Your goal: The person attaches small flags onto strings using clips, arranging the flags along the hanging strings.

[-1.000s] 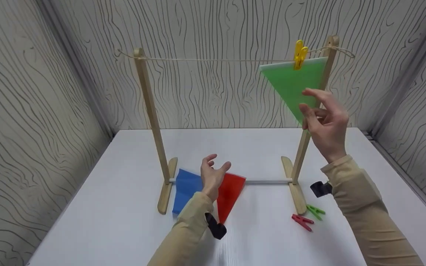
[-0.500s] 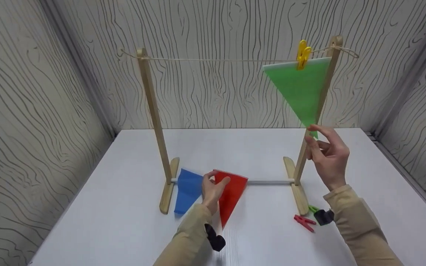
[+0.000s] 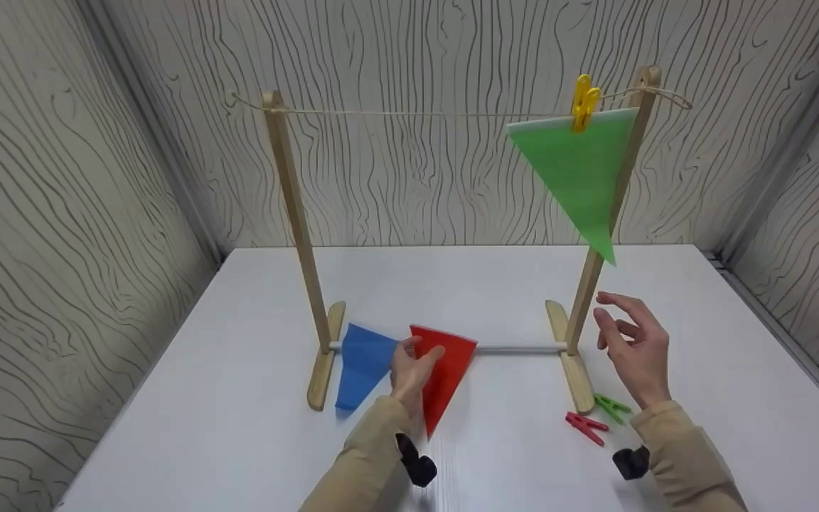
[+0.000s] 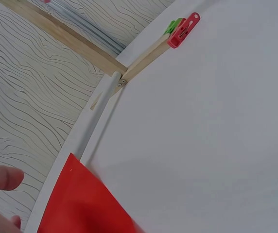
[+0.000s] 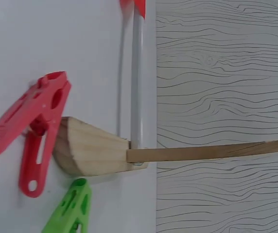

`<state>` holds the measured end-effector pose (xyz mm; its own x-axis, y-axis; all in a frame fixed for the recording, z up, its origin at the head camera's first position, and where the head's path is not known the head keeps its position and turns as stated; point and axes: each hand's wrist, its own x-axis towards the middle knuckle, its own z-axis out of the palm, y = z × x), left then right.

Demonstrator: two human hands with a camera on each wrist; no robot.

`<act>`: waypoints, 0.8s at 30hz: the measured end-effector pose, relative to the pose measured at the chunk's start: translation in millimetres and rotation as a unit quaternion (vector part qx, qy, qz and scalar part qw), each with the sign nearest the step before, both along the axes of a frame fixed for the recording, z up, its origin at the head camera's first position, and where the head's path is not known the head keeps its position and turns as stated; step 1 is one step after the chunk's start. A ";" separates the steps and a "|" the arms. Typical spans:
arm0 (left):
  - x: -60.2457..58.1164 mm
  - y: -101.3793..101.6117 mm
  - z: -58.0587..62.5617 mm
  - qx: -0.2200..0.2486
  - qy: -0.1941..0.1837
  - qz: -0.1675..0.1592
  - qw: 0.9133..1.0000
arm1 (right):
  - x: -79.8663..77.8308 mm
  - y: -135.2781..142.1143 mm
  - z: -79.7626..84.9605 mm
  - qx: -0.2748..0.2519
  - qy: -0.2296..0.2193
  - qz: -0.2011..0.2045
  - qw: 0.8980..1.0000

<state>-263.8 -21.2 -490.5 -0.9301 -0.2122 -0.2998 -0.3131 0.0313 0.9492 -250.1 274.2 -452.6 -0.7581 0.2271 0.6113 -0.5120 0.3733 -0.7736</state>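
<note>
In the head view, a red triangular pennant (image 3: 452, 363) lies over the stand's white crossbar (image 3: 520, 349). My left hand (image 3: 411, 366) hovers at the pennant's left edge, thumb and fingers apart, overlapping it in this view. A blue pennant (image 3: 365, 363) lies left of that hand. My right hand (image 3: 635, 348) is at the right post, fingers loosely bent and holding nothing. Above it hangs a green pennant (image 3: 580, 171), fixed to the string (image 3: 409, 114) by a yellow clothespin (image 3: 584, 105). A red clothespin (image 5: 39, 121) and a green clothespin (image 5: 71, 208) lie below the right hand.
Two wooden posts, a left post (image 3: 296, 220) and a right post (image 3: 591, 284), rise from flat wooden feet on the white table (image 3: 239, 441). The string spans their tops. Wood-patterned panels (image 3: 409, 57) enclose the table behind and at both sides.
My right hand has moved down from the green pennant, leaving its tip hanging free. My left hand has lowered toward the red pennant. The head view has shifted slightly.
</note>
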 end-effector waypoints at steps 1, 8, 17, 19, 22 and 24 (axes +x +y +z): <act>-0.3 0.0 -0.3 0.000 -0.001 -0.001 1.000 | 2.2 1.3 -2.3 0.000 -0.020 -0.005 1.000; -3.1 -2.2 -0.7 0.018 -0.005 -0.011 1.000 | 14.0 17.4 -20.5 0.057 -0.134 -0.047 0.988; -3.5 -4.1 -1.7 0.023 -0.020 -0.013 0.999 | 24.6 39.9 -35.1 0.089 -0.241 -0.016 0.966; -3.5 -3.9 -2.4 0.025 -0.026 -0.013 0.999 | 27.0 43.9 -37.1 0.099 -0.261 -0.009 0.960; -3.0 -4.0 -2.7 0.028 -0.034 -0.010 0.999 | 29.5 48.7 -38.8 0.116 -0.302 0.002 0.946; -2.9 -4.3 -3.7 0.030 -0.037 -0.008 0.999 | 30.0 52.2 -39.8 0.127 -0.331 0.016 0.935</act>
<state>-266.7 -25.5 -494.2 -0.9085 -0.1771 -0.3786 -0.3815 -0.0184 0.9242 -220.1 326.4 -492.4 -0.9933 0.1101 0.0364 0.0346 0.5806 -0.8134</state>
